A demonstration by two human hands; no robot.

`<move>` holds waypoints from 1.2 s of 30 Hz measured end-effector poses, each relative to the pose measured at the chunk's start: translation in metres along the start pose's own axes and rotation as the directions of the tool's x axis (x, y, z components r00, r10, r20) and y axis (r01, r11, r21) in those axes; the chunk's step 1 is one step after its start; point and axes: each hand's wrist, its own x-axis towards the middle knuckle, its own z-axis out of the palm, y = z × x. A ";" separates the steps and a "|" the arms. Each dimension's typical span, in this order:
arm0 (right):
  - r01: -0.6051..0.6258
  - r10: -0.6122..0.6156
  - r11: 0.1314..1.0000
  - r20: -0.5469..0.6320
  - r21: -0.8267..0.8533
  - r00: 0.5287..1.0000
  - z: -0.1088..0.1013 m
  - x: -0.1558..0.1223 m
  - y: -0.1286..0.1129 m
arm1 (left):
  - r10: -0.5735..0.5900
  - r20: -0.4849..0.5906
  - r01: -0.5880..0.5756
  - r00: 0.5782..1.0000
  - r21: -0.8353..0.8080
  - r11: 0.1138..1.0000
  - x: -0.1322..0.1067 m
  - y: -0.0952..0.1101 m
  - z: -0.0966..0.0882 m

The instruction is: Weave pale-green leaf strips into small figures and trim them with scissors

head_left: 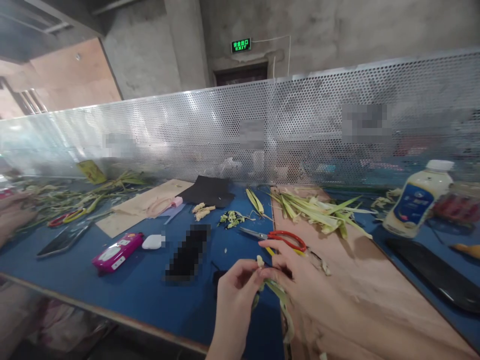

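Fingertips (257,278) together around pale piece (260,260)

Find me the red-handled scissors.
In the head view, the red-handled scissors lie slightly right of centre, just beyond the right hand, their blades pointing left with the tips near the small green scraps.

Lower centre, the left grip (236,289) partly hides a pale piece (260,260); at the left edge, a co-worker's hand (14,216) is blurred and cut off.
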 end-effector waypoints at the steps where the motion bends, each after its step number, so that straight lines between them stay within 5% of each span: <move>1: -0.001 0.001 1.000 -0.006 0.024 1.000 0.001 0.000 0.000 | 0.004 -0.017 -0.004 1.000 -0.013 1.000 -0.001 0.000 0.001; 11: 0.024 -0.022 0.991 -0.019 0.133 1.000 0.004 -0.001 0.004 | 0.016 -0.074 -0.022 0.997 -0.070 0.997 -0.005 0.000 0.000; 19: -0.054 0.058 0.989 -0.025 0.139 0.998 -0.002 0.000 -0.001 | 0.033 0.083 -0.042 0.996 0.113 0.993 -0.008 0.001 -0.004; 26: -0.114 0.134 0.971 -0.085 0.209 0.987 0.001 0.001 -0.002 | 0.118 0.073 -0.127 0.990 0.121 0.985 -0.014 -0.001 0.000; 32: -0.142 0.171 0.960 -0.104 0.242 0.980 0.005 0.002 0.000 | 0.239 -0.064 -0.223 0.969 0.198 0.955 -0.016 -0.010 0.003; 36: -0.196 0.209 0.956 -0.040 0.219 0.977 0.007 0.002 0.005 | 0.300 0.028 -0.291 0.953 0.346 0.892 -0.019 -0.011 0.001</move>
